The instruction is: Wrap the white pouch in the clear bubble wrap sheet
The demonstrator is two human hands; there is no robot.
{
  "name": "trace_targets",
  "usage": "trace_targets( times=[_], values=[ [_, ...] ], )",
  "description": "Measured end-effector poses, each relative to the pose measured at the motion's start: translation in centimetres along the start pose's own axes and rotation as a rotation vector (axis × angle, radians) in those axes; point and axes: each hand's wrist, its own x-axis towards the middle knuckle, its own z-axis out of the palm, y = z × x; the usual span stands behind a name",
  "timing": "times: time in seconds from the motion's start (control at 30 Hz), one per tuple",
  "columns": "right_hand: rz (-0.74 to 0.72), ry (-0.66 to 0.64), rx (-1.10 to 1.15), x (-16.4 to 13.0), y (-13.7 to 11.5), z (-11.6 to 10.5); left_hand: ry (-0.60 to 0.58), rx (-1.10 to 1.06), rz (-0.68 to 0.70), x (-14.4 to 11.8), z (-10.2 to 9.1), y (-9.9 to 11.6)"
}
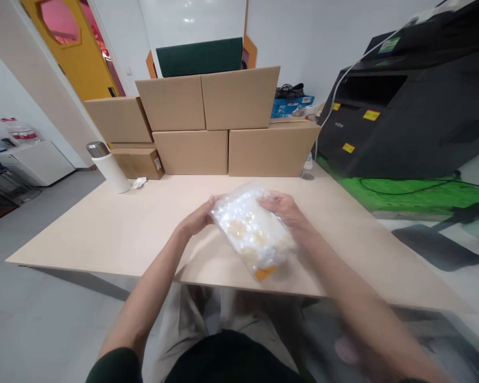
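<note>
Both hands hold a clear plastic packet [253,231] above the near part of a pale wooden table [123,223]. The packet is blurred; it shows several round yellowish pieces inside and an orange corner at its near end. My left hand [197,219] grips its far left edge. My right hand [284,209] grips its far right edge, fingers curled over the top.
Several brown cardboard boxes [207,119] are stacked along the table's far edge. A white flask with a steel cap [107,166] stands at the far left beside a crumpled white scrap [139,183]. A large black printer [407,101] stands at the right.
</note>
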Motion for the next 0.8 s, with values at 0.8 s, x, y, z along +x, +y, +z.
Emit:
trace_targets(
  times=[0.8],
  values=[
    [-0.545, -0.195, -1.298, 7.1, 10.9, 0.8, 0.373, 1.003, 0.072, 5.0, -4.0, -9.7]
  ],
)
